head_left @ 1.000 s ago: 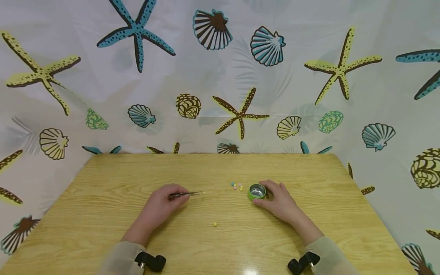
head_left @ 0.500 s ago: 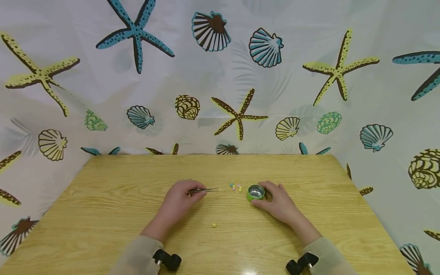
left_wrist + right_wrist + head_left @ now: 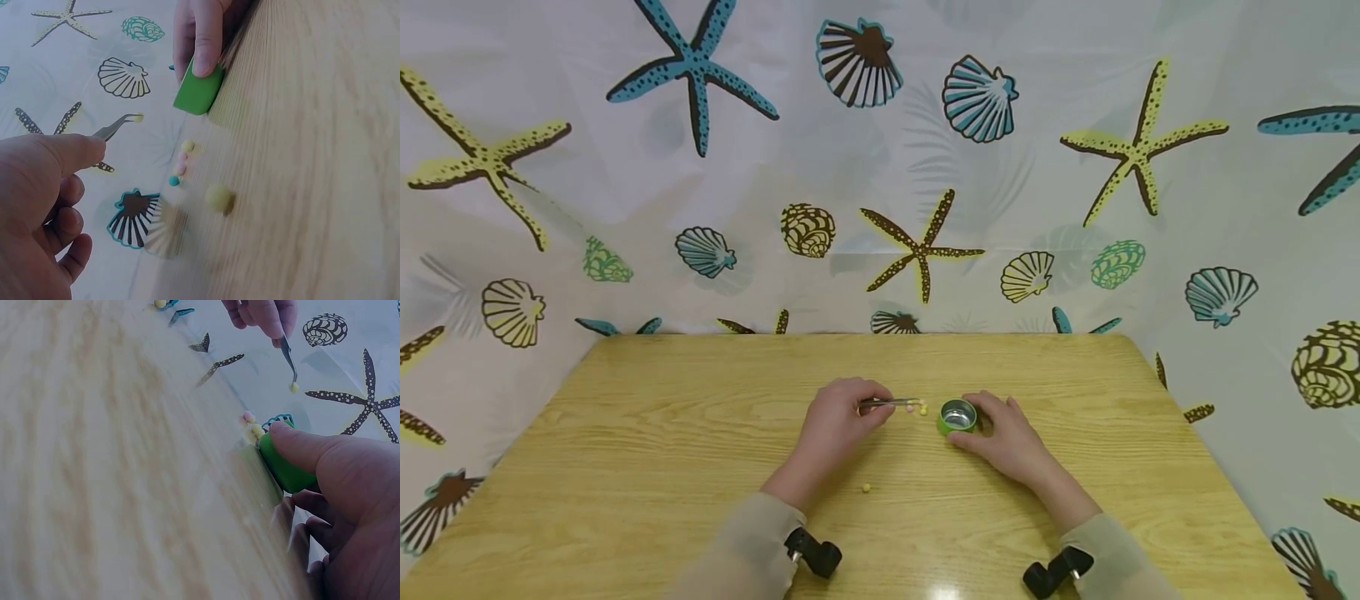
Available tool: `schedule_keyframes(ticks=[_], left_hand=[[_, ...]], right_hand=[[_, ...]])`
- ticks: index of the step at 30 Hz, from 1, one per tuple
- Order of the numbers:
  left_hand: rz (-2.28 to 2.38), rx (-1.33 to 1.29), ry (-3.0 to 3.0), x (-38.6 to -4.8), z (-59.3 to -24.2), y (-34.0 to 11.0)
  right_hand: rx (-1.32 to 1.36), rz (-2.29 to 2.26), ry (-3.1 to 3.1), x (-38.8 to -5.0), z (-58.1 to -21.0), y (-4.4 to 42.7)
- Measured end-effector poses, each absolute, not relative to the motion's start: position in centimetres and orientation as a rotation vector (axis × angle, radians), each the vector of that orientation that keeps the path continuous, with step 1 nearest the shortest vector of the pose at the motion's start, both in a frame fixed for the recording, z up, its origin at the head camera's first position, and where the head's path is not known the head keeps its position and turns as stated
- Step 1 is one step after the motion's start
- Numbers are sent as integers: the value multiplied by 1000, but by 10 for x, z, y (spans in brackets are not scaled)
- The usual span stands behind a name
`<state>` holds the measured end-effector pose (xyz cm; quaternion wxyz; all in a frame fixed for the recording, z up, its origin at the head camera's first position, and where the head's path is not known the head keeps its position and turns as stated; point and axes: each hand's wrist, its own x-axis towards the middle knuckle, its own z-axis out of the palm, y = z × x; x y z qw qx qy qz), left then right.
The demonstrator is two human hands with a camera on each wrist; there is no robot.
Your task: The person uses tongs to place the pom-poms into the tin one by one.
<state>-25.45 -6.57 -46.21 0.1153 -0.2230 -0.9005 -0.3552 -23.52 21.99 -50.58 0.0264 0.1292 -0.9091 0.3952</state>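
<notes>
My left hand [image 3: 841,421] pinches bent-tip tweezers [image 3: 109,130] between thumb and finger. A small yellow bead [image 3: 294,387] sits at their tips, above the table. My right hand [image 3: 1011,437] grips a small round green tin [image 3: 200,94], open at the top with a silvery inside; it stands on the table to the right of the tweezers. Just left of the tin lie several small beads, among them a pink bead [image 3: 182,157] and a teal bead [image 3: 174,180]. In the head view the tweezers and left hand partly hide this group.
A single yellow bead [image 3: 867,488] lies nearer the front, between my forearms. The wood-grain table [image 3: 662,442] ends at the back against a white curtain [image 3: 745,175] printed with starfish and shells. Each sleeve carries a black wrist mount.
My left hand has moved right with the tweezers and the yellow bead, from the left of the table to above the bead group. The right hand and the tin have stayed in place.
</notes>
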Motion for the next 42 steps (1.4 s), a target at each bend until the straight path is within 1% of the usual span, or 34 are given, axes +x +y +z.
schedule_keyframes(ticks=[11,23,30,37,42], left_hand=[[-1121,-628,-2647,-248,-468,-35],[-981,-607,-2709,-245,-474,-19],[-1013,-589,-2684,-244,-475,-24],[-1147,-540,-2665,-243,-471,-41],[-1195,-553,-2663,-242,-470,-54]], right_hand=[[403,1224,-2802,-234,-506,218],[397,1212,-2811,-236,-509,218],[413,1208,-2812,-234,-507,218],[400,1225,-2811,-234,-505,218],[399,1220,-2808,-233,-505,219]])
